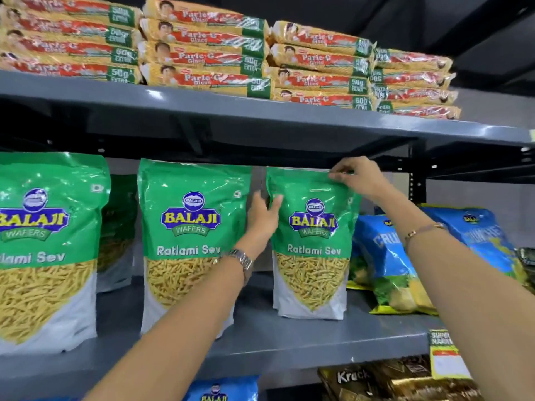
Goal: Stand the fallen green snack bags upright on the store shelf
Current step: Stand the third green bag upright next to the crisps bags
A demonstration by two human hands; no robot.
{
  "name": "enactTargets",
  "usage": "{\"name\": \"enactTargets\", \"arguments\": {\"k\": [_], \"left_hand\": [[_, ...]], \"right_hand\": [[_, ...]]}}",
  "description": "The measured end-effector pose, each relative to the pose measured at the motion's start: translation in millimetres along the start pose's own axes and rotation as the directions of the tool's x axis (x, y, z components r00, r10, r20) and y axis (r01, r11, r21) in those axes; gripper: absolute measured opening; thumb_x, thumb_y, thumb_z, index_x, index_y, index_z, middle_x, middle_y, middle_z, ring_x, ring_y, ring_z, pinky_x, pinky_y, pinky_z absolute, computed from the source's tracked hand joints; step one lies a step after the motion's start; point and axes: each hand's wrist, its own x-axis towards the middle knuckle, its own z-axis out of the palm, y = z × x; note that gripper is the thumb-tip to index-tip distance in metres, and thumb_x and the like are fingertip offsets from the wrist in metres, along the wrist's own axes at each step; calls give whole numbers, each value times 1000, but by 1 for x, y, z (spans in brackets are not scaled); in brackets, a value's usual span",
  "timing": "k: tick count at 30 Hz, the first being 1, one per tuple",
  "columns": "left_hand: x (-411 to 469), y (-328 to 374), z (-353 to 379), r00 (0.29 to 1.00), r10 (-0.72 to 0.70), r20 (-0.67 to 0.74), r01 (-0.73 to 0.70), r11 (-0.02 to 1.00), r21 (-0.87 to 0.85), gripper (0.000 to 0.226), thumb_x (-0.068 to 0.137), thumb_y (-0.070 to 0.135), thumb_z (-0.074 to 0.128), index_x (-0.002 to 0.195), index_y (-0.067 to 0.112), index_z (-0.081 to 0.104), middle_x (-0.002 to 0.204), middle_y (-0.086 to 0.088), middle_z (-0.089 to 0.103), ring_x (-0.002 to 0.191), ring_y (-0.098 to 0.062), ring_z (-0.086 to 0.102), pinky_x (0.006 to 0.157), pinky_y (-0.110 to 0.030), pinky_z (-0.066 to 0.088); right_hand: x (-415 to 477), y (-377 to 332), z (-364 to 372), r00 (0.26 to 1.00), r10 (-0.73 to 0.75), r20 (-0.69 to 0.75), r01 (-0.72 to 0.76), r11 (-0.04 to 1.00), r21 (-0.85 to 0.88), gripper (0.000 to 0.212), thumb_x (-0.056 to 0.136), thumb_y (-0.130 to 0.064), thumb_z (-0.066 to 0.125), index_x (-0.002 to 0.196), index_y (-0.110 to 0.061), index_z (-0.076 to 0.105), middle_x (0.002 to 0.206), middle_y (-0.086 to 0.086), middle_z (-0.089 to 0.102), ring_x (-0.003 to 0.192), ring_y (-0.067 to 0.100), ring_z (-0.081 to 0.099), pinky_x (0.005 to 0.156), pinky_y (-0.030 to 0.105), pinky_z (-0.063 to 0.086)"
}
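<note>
Three green Balaji Ratlami Sev bags stand upright on the grey middle shelf (289,337). The rightmost green bag (312,241) is held by both hands. My right hand (357,176) pinches its top right corner, just under the shelf above. My left hand (262,217) presses flat against its left edge, thumb on the front. The middle green bag (191,233) stands free just left of my left wrist. The left green bag (43,250) stands nearer, cut by the frame edge. Another green bag (118,227) shows behind, between those two.
Blue snack bags (385,256) lean at the right of the same shelf. Stacked Parle-G packs (202,50) fill the shelf above. A price tag (444,354) hangs on the shelf edge. Dark brown packs (376,380) and a blue bag (223,389) sit below.
</note>
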Motion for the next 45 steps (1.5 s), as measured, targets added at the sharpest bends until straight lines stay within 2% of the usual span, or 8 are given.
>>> {"name": "enactTargets", "arguments": {"k": [8,13,17,22,26,34,39,45], "left_hand": [[4,-39,26,987,-131,-96,95,944,-317,33,95,18,44,125,3,50,130,-14,54,117,-27,51,99,-35,42],[7,-35,34,965,-184,-186,101,917,-385,29,95,19,44,119,4,53,122,-13,58,100,-20,52,81,-26,41],[11,-34,37,950,-225,-216,124,908,-401,29,96,19,43,119,4,53,122,-14,58,104,-25,55,81,-28,43],[12,-35,36,938,-250,-240,124,889,-440,26,96,18,42,115,7,54,120,-14,59,108,-27,55,84,-30,44],[8,-43,39,963,-260,-76,192,853,-485,34,97,30,38,123,10,46,125,-15,55,111,-31,54,98,-45,44],[-35,-96,30,894,-258,366,365,894,-261,101,59,70,62,139,19,28,140,-2,47,124,-19,46,108,-34,32],[-45,-101,24,827,-158,539,305,932,-196,56,66,21,80,113,28,51,108,8,65,103,-7,60,76,-13,49],[-58,-108,15,854,-137,502,216,971,-103,110,55,14,87,143,18,22,146,0,38,134,-16,33,113,-38,27]], "right_hand": [[-67,25,62,863,328,-384,-57,819,571,48,86,-4,59,130,2,41,133,21,47,123,30,47,107,38,36],[-83,35,85,812,434,-389,-239,857,458,48,90,-11,51,135,-5,35,138,18,37,124,29,40,96,33,32],[-74,47,85,800,586,-128,-445,723,529,36,93,-17,51,127,-5,48,125,18,59,106,30,56,88,39,43],[-71,53,74,842,524,-128,-396,762,513,24,93,-17,54,112,-4,59,113,20,66,103,36,61,92,56,48],[-81,52,82,855,497,-149,-336,748,572,32,95,-23,49,122,-5,52,118,18,62,102,29,60,89,46,50],[-133,40,128,852,474,221,-454,461,762,93,66,-59,69,142,-18,34,143,8,48,127,26,49,112,49,35],[-135,45,127,830,476,290,-507,428,748,115,50,-65,76,142,-14,31,139,9,51,123,27,52,110,49,37],[-143,49,121,862,409,299,-452,356,817,89,51,-60,76,125,-16,55,119,9,69,104,23,67,96,41,50]]}}
